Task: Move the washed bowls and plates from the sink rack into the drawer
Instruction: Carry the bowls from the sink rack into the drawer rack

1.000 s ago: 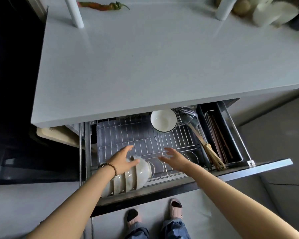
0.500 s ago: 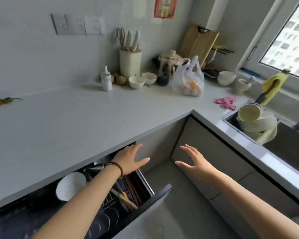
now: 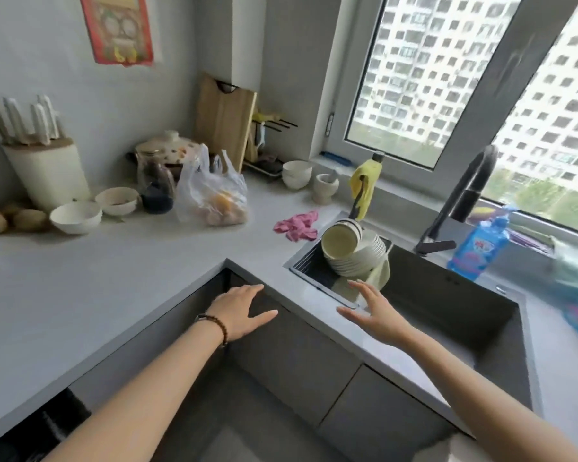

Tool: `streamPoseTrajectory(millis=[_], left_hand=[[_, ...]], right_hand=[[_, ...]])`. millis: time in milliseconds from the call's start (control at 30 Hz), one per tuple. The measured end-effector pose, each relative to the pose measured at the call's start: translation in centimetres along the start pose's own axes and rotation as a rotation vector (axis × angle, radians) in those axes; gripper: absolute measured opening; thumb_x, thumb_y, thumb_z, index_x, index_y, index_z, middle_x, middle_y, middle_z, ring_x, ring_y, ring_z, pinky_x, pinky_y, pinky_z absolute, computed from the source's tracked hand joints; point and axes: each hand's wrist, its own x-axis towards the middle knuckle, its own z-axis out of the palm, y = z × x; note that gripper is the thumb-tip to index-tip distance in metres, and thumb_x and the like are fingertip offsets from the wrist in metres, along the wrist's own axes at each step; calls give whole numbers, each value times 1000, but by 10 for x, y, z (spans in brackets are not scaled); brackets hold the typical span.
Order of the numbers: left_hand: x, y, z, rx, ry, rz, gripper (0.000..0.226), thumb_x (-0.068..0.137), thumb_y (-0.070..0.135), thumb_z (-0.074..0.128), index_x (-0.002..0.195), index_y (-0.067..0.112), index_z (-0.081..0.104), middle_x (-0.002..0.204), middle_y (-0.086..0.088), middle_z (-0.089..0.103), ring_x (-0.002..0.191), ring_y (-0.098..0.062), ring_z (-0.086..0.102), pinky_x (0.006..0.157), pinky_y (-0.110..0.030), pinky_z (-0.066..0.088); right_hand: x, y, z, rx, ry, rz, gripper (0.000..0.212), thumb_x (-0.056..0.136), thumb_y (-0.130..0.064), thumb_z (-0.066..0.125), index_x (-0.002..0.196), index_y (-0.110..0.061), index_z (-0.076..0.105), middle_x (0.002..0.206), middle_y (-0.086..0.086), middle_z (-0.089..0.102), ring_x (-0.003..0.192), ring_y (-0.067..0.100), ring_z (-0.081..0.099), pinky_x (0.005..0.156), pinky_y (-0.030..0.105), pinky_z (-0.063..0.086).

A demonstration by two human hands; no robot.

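**Both hands free, dishes in the sink rack**

The washed bowls and plates (image 3: 356, 258) are pale cream and stand as one leaning stack in the sink rack (image 3: 309, 270), at the left end of the dark sink (image 3: 447, 308). On top, one bowl (image 3: 341, 243) lies on its side with the opening toward the camera. Below the stack, a larger plate stands tilted on its edge.

The left hand (image 3: 239, 310) is flat with straight fingers and holds nothing; it hangs in front of the dark cabinet at the inner corner of the tabletop (image 3: 131, 261). The right hand (image 3: 372, 311) is also spread and empty – it is over the front edge of the sink, just beside the rack. I cannot tell if its fingertips touch the plate.

The tabletop is light grey and L-shaped, under a big window (image 3: 447, 78). The drawer (image 3: 57, 425) shows only as a dark opening at the lower left.

A plastic bag (image 3: 211, 195) holds some orange fruit. A knife block (image 3: 47, 175) holds several knives with pale handles – two white bowls (image 3: 75, 216) stand in front of it. A blue bottle (image 3: 477, 245) stands beside the black faucet (image 3: 461, 201).
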Motion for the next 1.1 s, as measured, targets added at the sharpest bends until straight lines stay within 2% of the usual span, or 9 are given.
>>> streamPoseTrajectory(millis=[233,400,500,633,767,833,967,1100], left_hand=[[174,12,17,-1,-83,85,75,85,66,39,145,23,24,152,2,31,138,-18,30,112,-38,30],[278,16,28,-52,-145,65,79,83,69,40,146,23,23,152,1,31,137,-18,33,109,-39,34],[325,18,38,-109,-180,41,84,81,71,39,147,23,18,153,1,29,136,-19,34,108,-40,37],[371,29,50,-112,-170,65,86,81,72,37,148,25,10,155,0,23,138,-20,32,107,-43,37],[403,44,65,-193,-151,53,87,82,68,42,149,24,8,157,0,17,140,-20,29,108,-41,36],[415,50,72,-219,-152,45,86,83,67,43,148,23,9,157,-1,17,140,-20,28,109,-40,35],[435,57,78,-230,-122,14,87,82,69,41,148,21,11,157,-2,18,142,-20,24,110,-40,33],[448,58,84,-215,-136,23,85,82,68,43,147,22,14,154,-4,26,140,-23,27,109,-42,34]], right_hand=[[116,60,-35,8,33,125,80,87,-54,62,152,-24,27,160,3,25,146,19,28,120,37,25],[199,91,-57,64,75,225,80,86,-50,66,150,-18,31,156,8,33,144,19,31,118,34,24],[239,107,-65,101,84,266,81,86,-45,69,151,-17,30,157,8,31,145,20,28,118,35,22],[285,124,-70,35,72,222,81,85,-48,69,151,-22,29,157,4,31,145,19,29,118,35,24],[322,139,-63,-31,36,165,81,85,-51,67,151,-28,27,159,0,28,144,19,31,118,43,28],[334,148,-58,-54,69,155,85,83,-54,67,152,-29,24,160,-1,26,145,21,29,118,45,28],[353,164,-54,-94,119,132,87,84,-55,65,153,-28,20,161,1,24,147,23,23,121,47,20],[367,170,-50,-206,107,108,88,86,-60,60,155,-30,13,161,0,26,148,22,23,122,44,0]])
